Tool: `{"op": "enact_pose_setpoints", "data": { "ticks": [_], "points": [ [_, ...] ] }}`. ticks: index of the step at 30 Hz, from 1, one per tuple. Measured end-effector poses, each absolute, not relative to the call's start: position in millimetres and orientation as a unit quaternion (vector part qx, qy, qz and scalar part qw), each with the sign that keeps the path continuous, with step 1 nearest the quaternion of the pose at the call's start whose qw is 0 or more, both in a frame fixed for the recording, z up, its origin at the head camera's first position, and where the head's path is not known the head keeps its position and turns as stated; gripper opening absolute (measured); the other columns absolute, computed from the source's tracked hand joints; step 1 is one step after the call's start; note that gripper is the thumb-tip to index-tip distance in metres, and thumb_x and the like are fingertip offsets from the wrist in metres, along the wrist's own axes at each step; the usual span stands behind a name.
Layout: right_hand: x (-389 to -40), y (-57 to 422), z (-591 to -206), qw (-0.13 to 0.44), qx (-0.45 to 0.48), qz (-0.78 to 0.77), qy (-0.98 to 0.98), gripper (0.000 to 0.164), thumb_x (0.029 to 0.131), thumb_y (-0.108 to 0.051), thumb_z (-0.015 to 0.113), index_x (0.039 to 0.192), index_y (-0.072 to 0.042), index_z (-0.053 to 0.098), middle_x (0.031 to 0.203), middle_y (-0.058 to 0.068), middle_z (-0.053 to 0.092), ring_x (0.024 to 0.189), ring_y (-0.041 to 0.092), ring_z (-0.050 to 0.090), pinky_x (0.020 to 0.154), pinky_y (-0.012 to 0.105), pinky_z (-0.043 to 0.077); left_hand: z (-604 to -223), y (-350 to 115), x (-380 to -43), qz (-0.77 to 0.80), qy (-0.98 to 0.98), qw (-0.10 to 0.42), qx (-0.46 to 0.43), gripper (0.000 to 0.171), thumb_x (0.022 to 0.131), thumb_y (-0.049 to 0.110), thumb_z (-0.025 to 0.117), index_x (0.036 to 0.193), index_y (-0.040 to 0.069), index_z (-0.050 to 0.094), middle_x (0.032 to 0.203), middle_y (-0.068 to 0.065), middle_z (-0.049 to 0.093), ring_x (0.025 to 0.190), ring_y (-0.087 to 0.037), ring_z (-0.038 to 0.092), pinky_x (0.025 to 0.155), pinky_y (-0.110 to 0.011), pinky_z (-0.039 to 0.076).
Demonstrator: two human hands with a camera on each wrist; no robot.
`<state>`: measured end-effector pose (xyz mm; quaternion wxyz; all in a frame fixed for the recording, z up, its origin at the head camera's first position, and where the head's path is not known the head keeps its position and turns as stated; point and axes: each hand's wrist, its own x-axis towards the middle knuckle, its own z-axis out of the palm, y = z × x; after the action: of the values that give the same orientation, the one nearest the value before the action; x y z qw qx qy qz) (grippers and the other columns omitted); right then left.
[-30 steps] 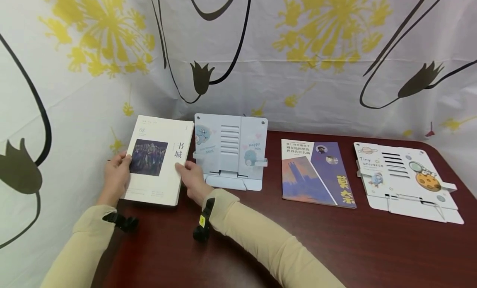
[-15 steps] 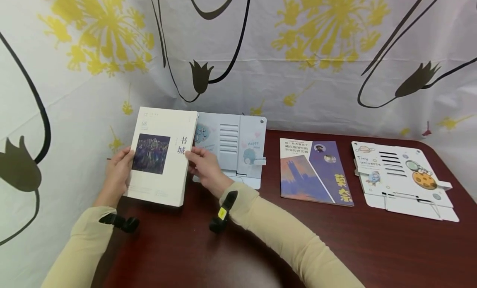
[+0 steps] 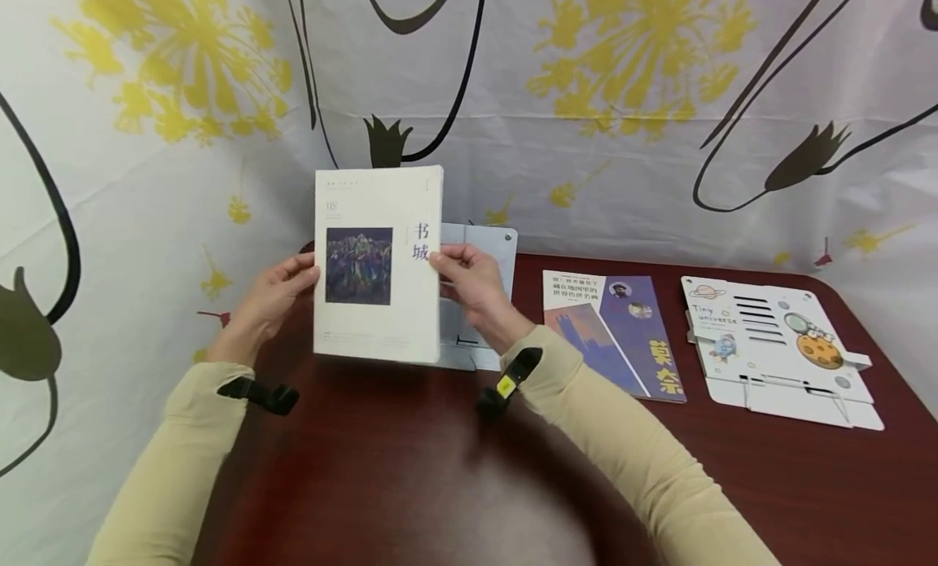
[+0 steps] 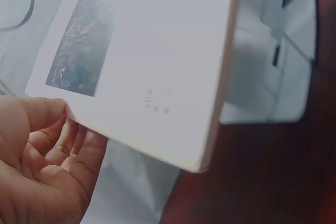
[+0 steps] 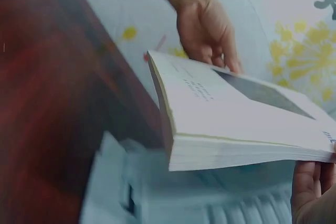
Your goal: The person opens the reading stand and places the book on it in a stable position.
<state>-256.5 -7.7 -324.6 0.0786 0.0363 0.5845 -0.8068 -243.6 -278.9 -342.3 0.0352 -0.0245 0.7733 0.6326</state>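
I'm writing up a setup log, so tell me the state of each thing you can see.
White book: closed, held up off the table
Left hand: pinching the white book's left edge
Right hand: gripping its right edge
Blue stand: partly hidden behind the white book
Purple book: closed, lying on the table
White stand: on the table, holding no book

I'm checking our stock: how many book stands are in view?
2: a pale-blue stand behind the white book, partly hidden by it and the right hand; a white stand with space drawings, right of the purple book.
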Motion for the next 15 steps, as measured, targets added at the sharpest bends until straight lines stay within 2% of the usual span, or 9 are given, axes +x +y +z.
{"op": "enact_pose_setpoints", "data": {
  "ticks": [6, 10, 15],
  "points": [
    [-271.2, 21.5, -312.9, 0.03, 0.017, -0.791, 0.611, 0.007, 0.088, -0.007, 0.065, 0.088, -0.012, 0.061, 0.082, -0.002, 0.06, 0.071, 0.009, 0.061, 0.059, 0.023, 0.05, -324.5, -253.0, -264.5, 0.655, 0.756, 0.008, -0.013, 0.039, 0.096, 0.019, 0.054, 0.13, 0.002, 0.049, 0.092, 0.017, 0.059, 0.082, 0.002, 0.059, 0.074, -0.014, 0.05],
    [-279.2, 33.8, -308.8, 0.003, 0.019, -0.793, 0.609, 0.009, 0.087, -0.006, 0.065, 0.086, -0.014, 0.061, 0.082, -0.002, 0.058, 0.072, 0.009, 0.061, 0.059, 0.024, 0.05, -316.2, -238.0, -276.4, 0.651, 0.759, -0.023, -0.006, 0.043, 0.094, 0.016, 0.057, 0.132, -0.003, 0.05, 0.091, 0.013, 0.06, 0.079, 0.001, 0.06, 0.072, -0.014, 0.051],
    [-286.4, 44.4, -307.2, -0.028, 0.021, -0.798, 0.601, 0.011, 0.087, -0.003, 0.065, 0.084, -0.013, 0.061, 0.079, -0.003, 0.058, 0.07, 0.007, 0.06, 0.058, 0.023, 0.049, -312.3, -223.0, -287.2, 0.649, 0.759, -0.06, 0.0, 0.042, 0.091, 0.012, 0.061, 0.13, -0.003, 0.053, 0.087, 0.013, 0.062, 0.079, 0.0, 0.06, 0.071, -0.016, 0.052]
  ]
}}
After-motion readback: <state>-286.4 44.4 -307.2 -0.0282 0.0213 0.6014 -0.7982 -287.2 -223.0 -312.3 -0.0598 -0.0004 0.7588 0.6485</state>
